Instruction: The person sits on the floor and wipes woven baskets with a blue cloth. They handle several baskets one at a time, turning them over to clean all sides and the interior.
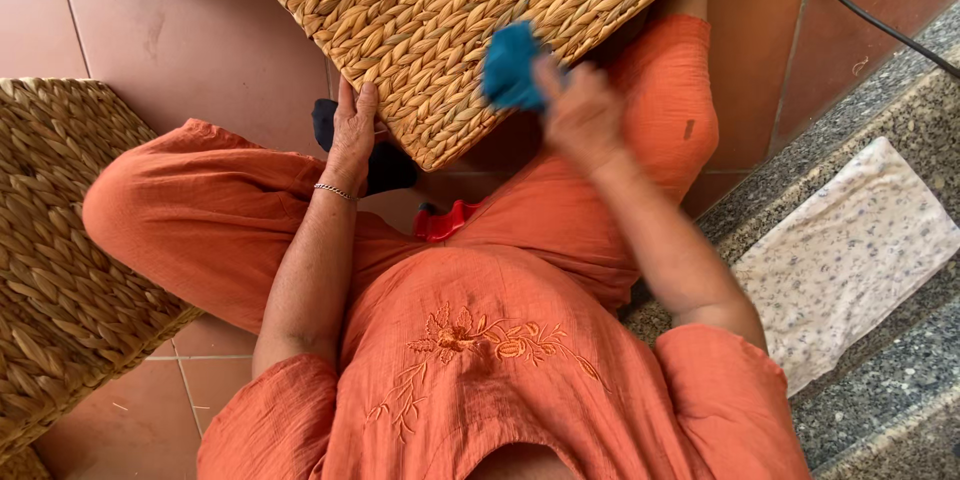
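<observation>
A woven straw basket lies tilted across my lap, its flat plaited side facing up. My left hand rests flat against the basket's lower left edge, fingers together and pointing up, with a thin bracelet at the wrist. My right hand, blurred by motion, grips a blue cloth pressed onto the basket's surface near its lower right part. I sit cross-legged in orange clothes.
A second woven basket stands on the reddish tile floor at my left. A pale flowered cloth lies on the grey speckled stone step at right. A black cable runs at top right. Something red shows by my knee.
</observation>
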